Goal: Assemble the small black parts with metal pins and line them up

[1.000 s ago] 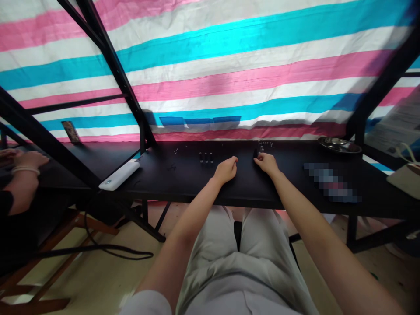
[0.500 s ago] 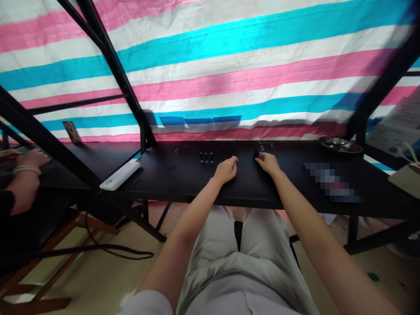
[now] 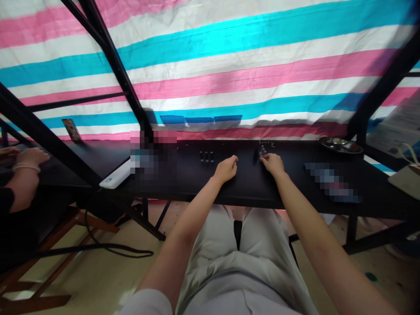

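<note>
My left hand rests on the black table with its fingers curled closed; whatever is in them, if anything, is hidden. To its right, my right hand has thumb and fingertips pinched together at the edge of a small cluster of pale, shiny pieces. Whether one of these is between the fingertips I cannot tell. A small dark upright piece stands just left of the cluster. Three short black cylinders with pale ends are lined up to the left of my left hand.
Tiny pale bits lie near the table's back edge. A metal dish sits at the back right, a blurred-out flat item before it. A white oblong device lies left. Another person's hand is at far left.
My right hand has shifted slightly right, away from the dark piece, so more of that piece and the pale cluster shows. My left hand has stayed in place.
</note>
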### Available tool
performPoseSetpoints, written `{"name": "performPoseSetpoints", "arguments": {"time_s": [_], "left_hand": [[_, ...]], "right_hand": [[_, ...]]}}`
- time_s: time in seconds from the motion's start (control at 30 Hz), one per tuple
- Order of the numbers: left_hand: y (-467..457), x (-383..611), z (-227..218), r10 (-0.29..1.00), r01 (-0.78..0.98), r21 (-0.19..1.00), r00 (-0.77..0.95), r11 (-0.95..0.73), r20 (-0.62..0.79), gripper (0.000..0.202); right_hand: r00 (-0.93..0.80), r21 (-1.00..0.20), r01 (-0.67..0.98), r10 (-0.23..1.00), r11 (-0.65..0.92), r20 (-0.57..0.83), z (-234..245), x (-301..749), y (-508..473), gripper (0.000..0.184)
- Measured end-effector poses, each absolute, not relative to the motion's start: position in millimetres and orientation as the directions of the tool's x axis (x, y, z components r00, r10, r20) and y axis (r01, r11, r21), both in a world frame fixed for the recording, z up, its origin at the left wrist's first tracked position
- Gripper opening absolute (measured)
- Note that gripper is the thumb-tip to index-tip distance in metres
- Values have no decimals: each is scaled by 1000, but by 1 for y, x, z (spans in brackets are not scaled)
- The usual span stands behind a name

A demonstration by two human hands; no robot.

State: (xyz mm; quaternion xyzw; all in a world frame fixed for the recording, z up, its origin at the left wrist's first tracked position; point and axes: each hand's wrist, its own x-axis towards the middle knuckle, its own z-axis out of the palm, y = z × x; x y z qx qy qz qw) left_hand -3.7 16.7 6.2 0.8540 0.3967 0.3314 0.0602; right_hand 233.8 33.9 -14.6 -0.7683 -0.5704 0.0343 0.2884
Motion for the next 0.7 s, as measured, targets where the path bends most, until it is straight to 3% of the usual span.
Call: {"name": "performPoseSetpoints", "arguments": {"time_s": [0.2,0.47,0.7], "left_hand": [[16,-4,7,723,637,375,462,-674,514,21],[17,-5,7,751,691,371,385,-620,537,22],[31,-17,6,852,735,627,-133,-258,507,44]], "right_hand": [[370,-436,870,889,-231,269,-13,232,33,26],[351,-470,856,909,-214,226,-8,232,21,34],[507,-615,761,781,-207,365,14,222,3,19]]}}
